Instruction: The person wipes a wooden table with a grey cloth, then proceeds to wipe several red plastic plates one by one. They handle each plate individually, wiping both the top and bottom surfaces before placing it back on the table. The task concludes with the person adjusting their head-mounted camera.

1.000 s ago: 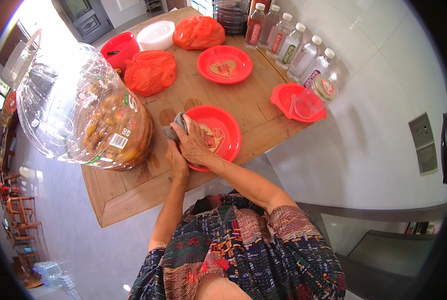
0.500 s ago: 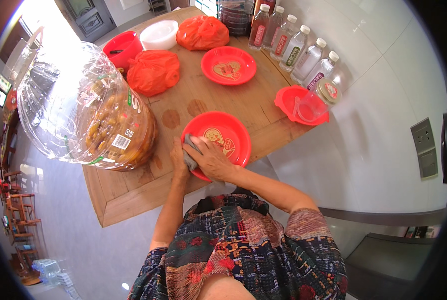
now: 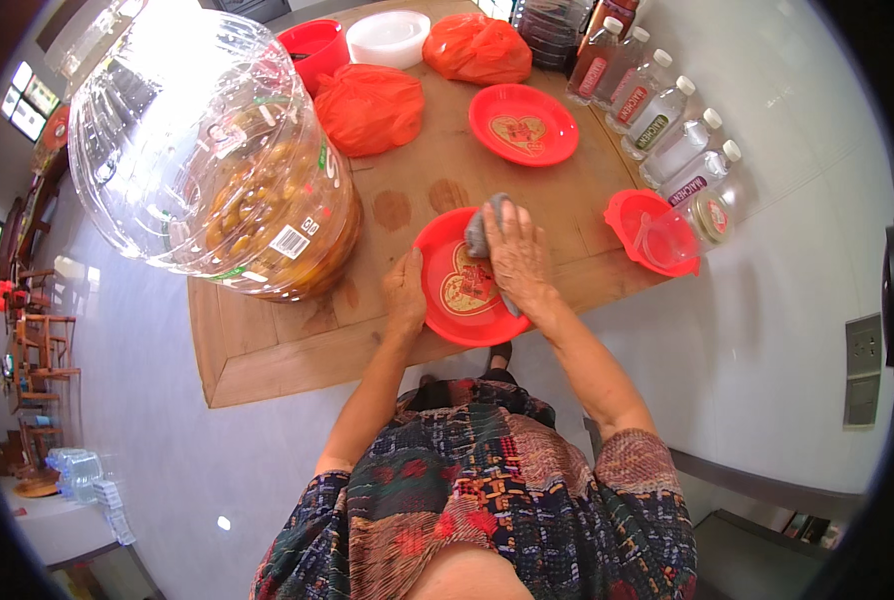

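Observation:
My left hand grips the left rim of a shallow red plate with its fingers closed. The plate lies near the front edge of the wooden table and bears a gold heart pattern in its middle. Against the inside of its upper right rim, my right hand presses a grey cloth. Part of the cloth is hidden under the palm, and another bit shows below the hand. A matching red plate sits farther back, apart from both hands.
Left of the plate stands a big clear plastic jar with brownish-yellow contents. Behind are orange-red bags, a red bowl and white containers. Bottles line the right edge, near a red basin holding a clear jar.
My right hand has slid the cloth from the plate's left side to its upper right. My left hand now holds the left rim. The whole view has shifted.

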{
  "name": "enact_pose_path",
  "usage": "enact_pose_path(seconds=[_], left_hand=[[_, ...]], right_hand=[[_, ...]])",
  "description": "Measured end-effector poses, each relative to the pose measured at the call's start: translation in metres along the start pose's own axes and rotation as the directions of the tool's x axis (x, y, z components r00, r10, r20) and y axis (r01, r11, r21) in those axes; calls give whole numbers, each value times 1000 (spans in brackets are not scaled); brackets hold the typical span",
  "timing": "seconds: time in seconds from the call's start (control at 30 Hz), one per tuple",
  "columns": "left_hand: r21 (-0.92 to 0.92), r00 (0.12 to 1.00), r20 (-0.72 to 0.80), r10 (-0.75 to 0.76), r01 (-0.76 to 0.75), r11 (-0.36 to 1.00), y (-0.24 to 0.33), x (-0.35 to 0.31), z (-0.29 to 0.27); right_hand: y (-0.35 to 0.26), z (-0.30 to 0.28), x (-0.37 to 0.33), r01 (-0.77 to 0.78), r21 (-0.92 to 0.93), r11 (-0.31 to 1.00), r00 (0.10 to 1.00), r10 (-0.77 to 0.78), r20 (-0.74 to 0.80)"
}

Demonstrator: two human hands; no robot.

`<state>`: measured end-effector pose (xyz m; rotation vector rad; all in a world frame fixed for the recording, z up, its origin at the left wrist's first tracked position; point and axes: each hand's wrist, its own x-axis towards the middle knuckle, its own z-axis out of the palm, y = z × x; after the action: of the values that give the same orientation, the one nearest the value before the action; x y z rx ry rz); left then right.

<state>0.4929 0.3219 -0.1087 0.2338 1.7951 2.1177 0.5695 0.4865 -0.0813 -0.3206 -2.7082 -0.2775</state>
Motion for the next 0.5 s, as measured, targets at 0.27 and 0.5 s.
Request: enact_pose_path(seconds=[0.27, 0.5], left_hand=[[92, 997, -34, 69, -65, 994, -13, 1, -4], [119, 993, -57, 100, -93, 989, -5, 0, -5]], right_hand=[[-21, -69, -62, -12, 142, 990, 952, -32, 306], [-19, -39, -28, -191, 659, 727, 979, 192, 71]])
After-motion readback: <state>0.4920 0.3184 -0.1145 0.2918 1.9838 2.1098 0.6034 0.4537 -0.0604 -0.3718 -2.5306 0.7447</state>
